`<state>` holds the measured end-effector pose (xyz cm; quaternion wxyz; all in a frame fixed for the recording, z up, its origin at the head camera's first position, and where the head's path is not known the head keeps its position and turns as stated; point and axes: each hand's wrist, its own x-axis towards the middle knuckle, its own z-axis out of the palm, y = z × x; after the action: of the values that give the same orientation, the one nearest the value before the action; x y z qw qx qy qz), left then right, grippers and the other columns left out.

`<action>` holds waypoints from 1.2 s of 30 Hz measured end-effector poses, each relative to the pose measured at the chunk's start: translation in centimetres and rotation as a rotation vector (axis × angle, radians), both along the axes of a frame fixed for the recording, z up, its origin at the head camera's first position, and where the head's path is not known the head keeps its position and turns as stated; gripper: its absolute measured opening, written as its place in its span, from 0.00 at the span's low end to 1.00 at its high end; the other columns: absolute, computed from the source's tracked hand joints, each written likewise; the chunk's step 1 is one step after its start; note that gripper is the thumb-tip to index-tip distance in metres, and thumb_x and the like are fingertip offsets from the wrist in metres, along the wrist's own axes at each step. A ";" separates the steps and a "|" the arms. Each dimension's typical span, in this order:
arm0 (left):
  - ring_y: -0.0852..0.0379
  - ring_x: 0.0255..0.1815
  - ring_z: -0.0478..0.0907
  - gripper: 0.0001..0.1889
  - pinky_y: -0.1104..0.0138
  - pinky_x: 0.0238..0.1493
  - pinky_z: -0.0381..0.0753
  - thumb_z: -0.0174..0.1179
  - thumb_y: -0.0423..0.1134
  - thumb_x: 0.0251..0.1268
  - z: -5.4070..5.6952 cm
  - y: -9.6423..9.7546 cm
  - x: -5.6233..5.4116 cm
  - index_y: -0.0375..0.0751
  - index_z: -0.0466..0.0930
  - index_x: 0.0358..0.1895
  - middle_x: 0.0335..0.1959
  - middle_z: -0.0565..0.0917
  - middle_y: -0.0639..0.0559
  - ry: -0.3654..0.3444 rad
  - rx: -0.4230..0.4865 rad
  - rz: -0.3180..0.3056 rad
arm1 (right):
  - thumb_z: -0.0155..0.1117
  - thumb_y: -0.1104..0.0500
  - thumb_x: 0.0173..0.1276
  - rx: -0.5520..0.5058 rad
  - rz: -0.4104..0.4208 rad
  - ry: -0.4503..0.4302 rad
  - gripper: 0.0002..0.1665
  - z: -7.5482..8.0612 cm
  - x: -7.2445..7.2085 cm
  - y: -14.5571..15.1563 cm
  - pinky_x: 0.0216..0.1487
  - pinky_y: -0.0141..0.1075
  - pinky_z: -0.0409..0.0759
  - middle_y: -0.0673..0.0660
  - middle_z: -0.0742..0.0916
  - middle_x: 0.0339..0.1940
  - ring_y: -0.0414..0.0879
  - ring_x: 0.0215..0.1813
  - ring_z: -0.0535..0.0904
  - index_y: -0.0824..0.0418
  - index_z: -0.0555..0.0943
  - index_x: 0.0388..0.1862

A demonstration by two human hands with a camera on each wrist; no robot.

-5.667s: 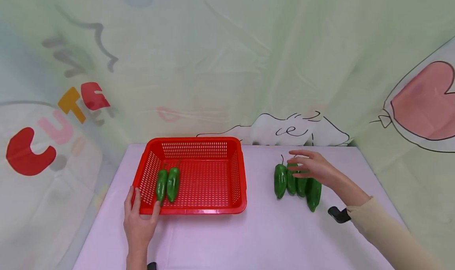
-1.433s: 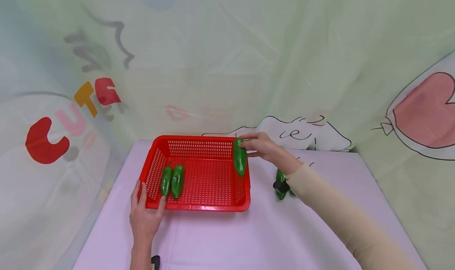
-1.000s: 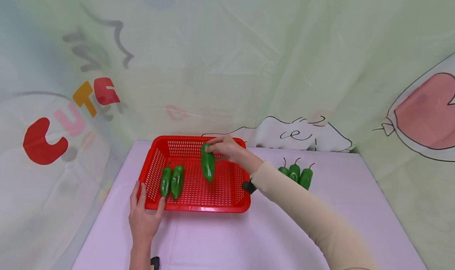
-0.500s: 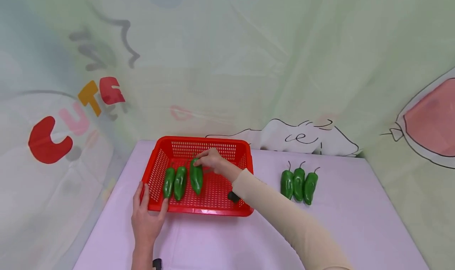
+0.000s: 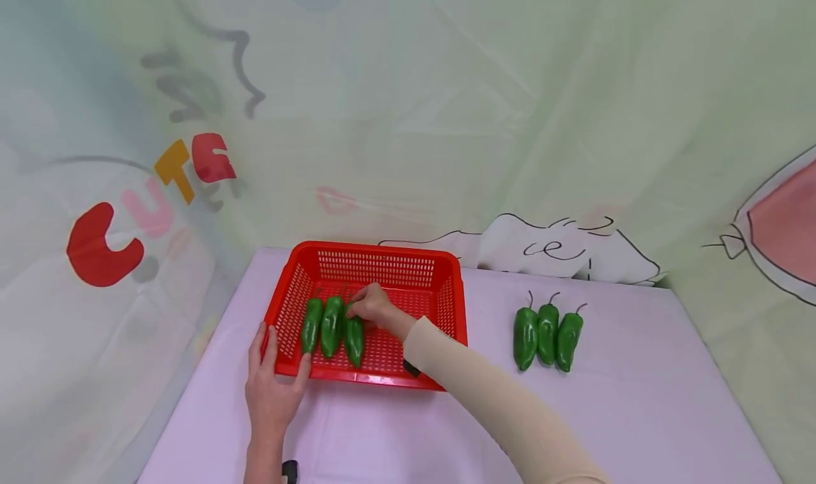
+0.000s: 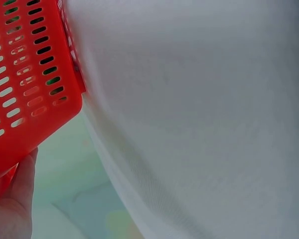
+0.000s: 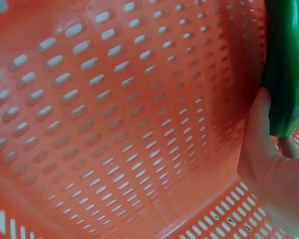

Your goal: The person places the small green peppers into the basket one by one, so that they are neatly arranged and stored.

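A red perforated plastic basket (image 5: 376,248) sits on the table, its near-left corner gripped by my left hand (image 5: 274,395), thumb at the front rim and fingers along the left side. Inside it my right hand (image 5: 376,305) pinches a green pepper (image 5: 354,344) near its stem end. That pepper lies at the right of two others, a left pepper (image 5: 311,326) and a middle pepper (image 5: 331,328), all roughly parallel. The right wrist view shows the fingers (image 7: 259,119) against the held pepper (image 7: 286,64). Only part of the left hand (image 6: 15,204) shows in the left wrist view, beside the basket.
Three more green peppers stand side by side on the table's right: one at the left (image 5: 525,339), one between (image 5: 547,334) and one at the right (image 5: 569,341). A pale cloth covers the table (image 5: 637,399). Printed curtains (image 5: 446,151) hang behind and at both sides.
My right hand has carried a pepper from the group on the right, over the basket's right rim, and lowered it beside the two inside. My left hand keeps its hold on the corner.
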<state>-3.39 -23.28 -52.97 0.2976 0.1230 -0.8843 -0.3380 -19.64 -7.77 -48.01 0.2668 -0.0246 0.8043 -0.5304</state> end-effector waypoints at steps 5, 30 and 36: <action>0.42 0.73 0.61 0.41 0.42 0.55 0.77 0.70 0.43 0.55 0.1 0.0 0.0 0.33 0.64 0.72 0.76 0.61 0.44 -0.008 -0.002 -0.002 | 0.71 0.73 0.54 0.036 -0.030 0.030 0.21 -0.7 0.1 -0.6 0.32 0.38 0.87 0.67 0.85 0.47 0.54 0.39 0.87 0.75 0.82 0.49; 0.42 0.73 0.60 0.42 0.42 0.53 0.78 0.70 0.44 0.55 0.1 -0.2 0.0 0.33 0.64 0.73 0.76 0.60 0.44 -0.034 0.010 -0.009 | 0.69 0.62 0.63 0.074 0.048 -0.017 0.13 3.8 0.8 3.0 0.45 0.55 0.85 0.62 0.80 0.45 0.60 0.51 0.80 0.69 0.78 0.41; 0.42 0.73 0.61 0.42 0.40 0.54 0.77 0.70 0.43 0.53 0.0 -0.2 0.2 0.33 0.64 0.72 0.76 0.61 0.44 -0.024 0.010 -0.004 | 0.67 0.58 0.65 0.093 0.081 0.031 0.20 5.8 1.2 6.1 0.50 0.53 0.84 0.62 0.79 0.54 0.57 0.53 0.78 0.67 0.80 0.53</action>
<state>-3.24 -23.46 -52.97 0.2858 0.1265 -0.8864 -0.3415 -18.48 -1.70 -42.25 0.2762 -0.0531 0.8304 -0.4809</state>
